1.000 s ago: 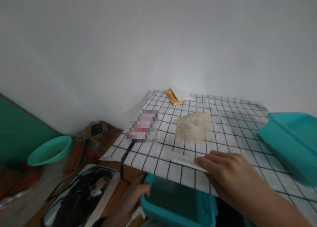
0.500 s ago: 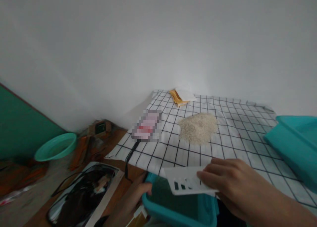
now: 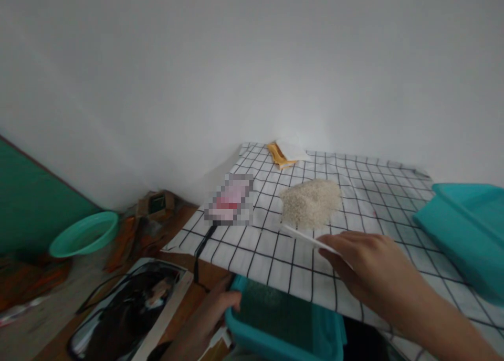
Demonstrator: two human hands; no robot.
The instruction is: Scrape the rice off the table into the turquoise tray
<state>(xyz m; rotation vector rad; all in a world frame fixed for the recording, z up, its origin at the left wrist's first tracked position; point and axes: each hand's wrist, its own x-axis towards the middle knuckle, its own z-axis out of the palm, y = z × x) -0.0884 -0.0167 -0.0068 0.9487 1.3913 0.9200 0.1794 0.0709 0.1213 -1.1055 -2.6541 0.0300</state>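
Observation:
My right hand (image 3: 364, 261) pinches a thin white slotted plastic plate (image 3: 305, 236), now seen nearly edge-on. The plate's far edge is at the near side of a pile of small beige grains (image 3: 311, 201); whether it touches them I cannot tell. The grains lie on a white cloth (image 3: 271, 256) with black grid lines. My left hand (image 3: 220, 308) has its fingers closed on the left rim of a teal plastic container (image 3: 271, 345), below the table's front edge. Part of that hand is hidden behind the rim.
A larger teal bin (image 3: 464, 235) stands on the cloth at right. A blurred-out pink phone-like item (image 3: 230, 198) with a black cable lies left, and a yellow-and-white packet (image 3: 287, 154) at the back. A mirror (image 3: 134, 308) and a green basin (image 3: 86, 235) are at lower left.
My right hand has moved the white plate up and forward, from over the container to the near edge of the grain pile, and tilted it. My left hand stays on the rim.

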